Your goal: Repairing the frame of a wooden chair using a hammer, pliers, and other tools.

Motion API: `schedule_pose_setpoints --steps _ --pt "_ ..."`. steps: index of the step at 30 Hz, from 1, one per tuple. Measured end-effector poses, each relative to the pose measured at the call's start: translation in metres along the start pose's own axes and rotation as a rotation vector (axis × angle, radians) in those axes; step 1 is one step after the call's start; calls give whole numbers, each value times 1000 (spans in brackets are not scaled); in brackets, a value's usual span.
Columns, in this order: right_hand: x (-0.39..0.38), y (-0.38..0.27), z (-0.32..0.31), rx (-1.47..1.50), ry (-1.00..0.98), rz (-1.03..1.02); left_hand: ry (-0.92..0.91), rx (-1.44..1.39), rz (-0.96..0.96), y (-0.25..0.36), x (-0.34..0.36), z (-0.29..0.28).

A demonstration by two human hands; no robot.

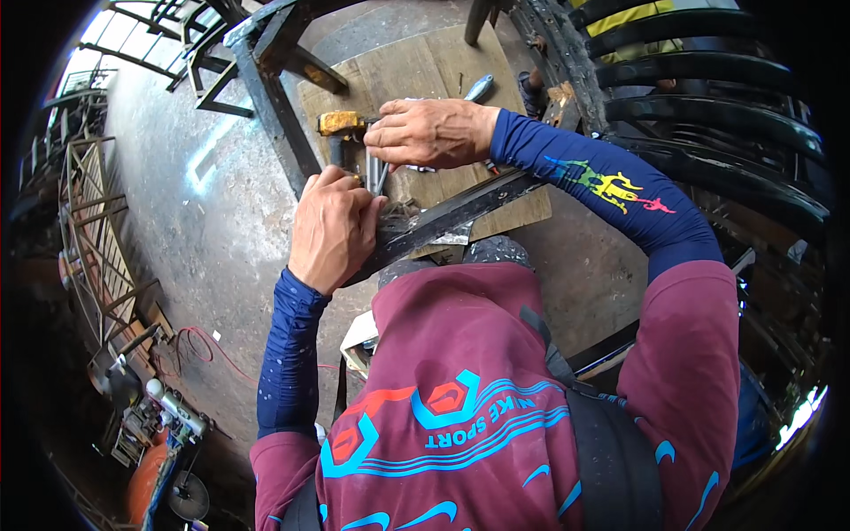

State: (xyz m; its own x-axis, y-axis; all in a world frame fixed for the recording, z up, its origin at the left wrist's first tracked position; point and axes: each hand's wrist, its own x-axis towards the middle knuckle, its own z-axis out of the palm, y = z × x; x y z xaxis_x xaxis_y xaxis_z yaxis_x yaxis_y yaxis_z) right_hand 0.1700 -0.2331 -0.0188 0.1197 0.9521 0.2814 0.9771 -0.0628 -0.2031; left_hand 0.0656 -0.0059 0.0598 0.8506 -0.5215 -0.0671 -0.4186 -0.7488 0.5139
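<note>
My left hand (335, 228) is closed at the corner of a dark metal frame (465, 208), its fingers curled and thumb toward a shiny narrow metal piece (376, 174). What lies inside its grip is hidden. My right hand (429, 133) reaches across from the right, fingers bent down and closed over the upper end of that metal piece. Just left of the right fingertips is a yellow-and-black tool (339, 123); its exact kind I cannot make out. Beneath both hands lies a wooden board (407, 71).
A teal-handled tool (480, 88) and a nail (460, 84) lie on the board's right side. Dark metal slats (708, 111) rise at right. Further frames (212, 88) stand at upper left. A red cable (208, 341) runs over the concrete floor; an orange-and-grey machine (155, 460) sits lower left.
</note>
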Motion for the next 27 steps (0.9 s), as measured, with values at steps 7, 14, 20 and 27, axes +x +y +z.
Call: schedule_pose_setpoints --steps 7,14,20,27 --pt "-2 -1 3 -82 94 -43 638 -821 -736 13 -60 11" --pt "-3 1 11 242 80 63 469 -849 -732 19 -59 52" --pt "4 -19 -5 786 -101 687 777 -902 -763 6 -56 69" --pt "47 -4 -38 1371 -646 1287 842 -823 -795 7 -51 77"
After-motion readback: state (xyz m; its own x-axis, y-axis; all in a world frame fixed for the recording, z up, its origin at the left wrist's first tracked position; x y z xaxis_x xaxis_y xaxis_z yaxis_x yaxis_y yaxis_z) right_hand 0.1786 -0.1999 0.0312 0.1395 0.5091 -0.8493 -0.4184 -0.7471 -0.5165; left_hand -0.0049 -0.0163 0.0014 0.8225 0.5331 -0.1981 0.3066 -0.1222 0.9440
